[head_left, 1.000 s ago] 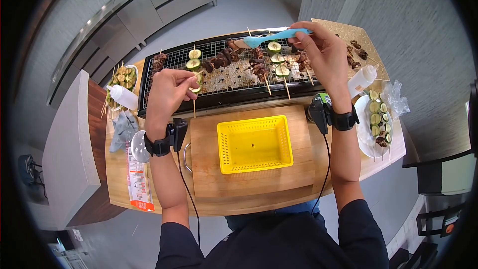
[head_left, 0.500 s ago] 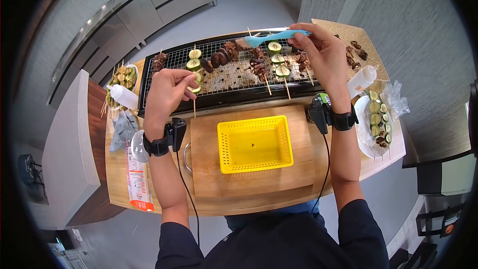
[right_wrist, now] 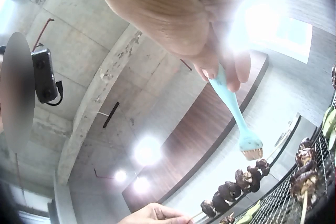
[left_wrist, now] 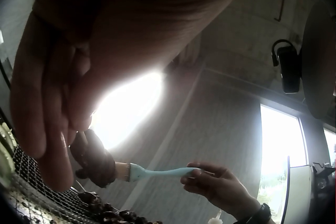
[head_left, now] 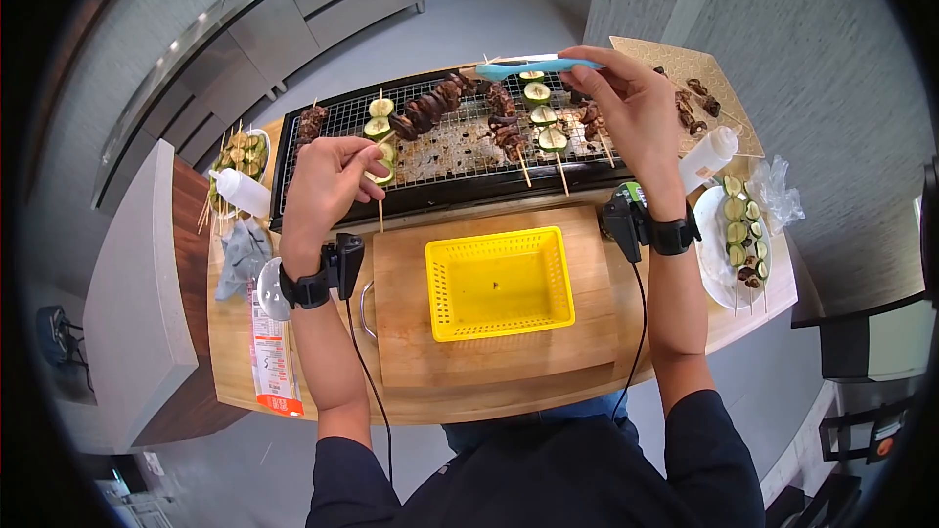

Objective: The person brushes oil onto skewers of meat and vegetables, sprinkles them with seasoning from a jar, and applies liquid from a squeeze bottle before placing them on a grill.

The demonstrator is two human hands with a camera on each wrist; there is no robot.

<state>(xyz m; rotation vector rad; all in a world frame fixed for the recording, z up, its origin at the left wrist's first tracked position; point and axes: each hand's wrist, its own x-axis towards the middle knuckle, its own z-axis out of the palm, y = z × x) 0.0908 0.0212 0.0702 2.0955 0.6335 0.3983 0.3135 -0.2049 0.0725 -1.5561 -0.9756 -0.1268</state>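
My left hand [head_left: 377,158] pinches the wooden end of a meat skewer [head_left: 430,103] and holds it tilted up over the black wire grill [head_left: 293,152]. My right hand [head_left: 587,66] pinches the handle of a light blue basting brush [head_left: 523,66], whose bristle end sits just past the skewer's far tip. The left wrist view shows the dark meat [left_wrist: 94,158] touching the brush [left_wrist: 157,172], with the right hand [left_wrist: 220,187] behind. In the right wrist view the brush [right_wrist: 236,119] hangs above the meat pieces [right_wrist: 236,182]. More meat and zucchini skewers [head_left: 543,127] lie on the grill.
A yellow basket [head_left: 499,284] sits on a wooden board [head_left: 489,352] in front of the grill. A plate [head_left: 714,254] of skewers and a squeeze bottle [head_left: 712,154] stand at the right. At the left are a bowl of skewers [head_left: 245,149], another bottle [head_left: 243,191] and a cloth [head_left: 240,254].
My left hand has raised the meat skewer's far end off the grill. The brush has shifted slightly left and up, staying at the skewer's tip.
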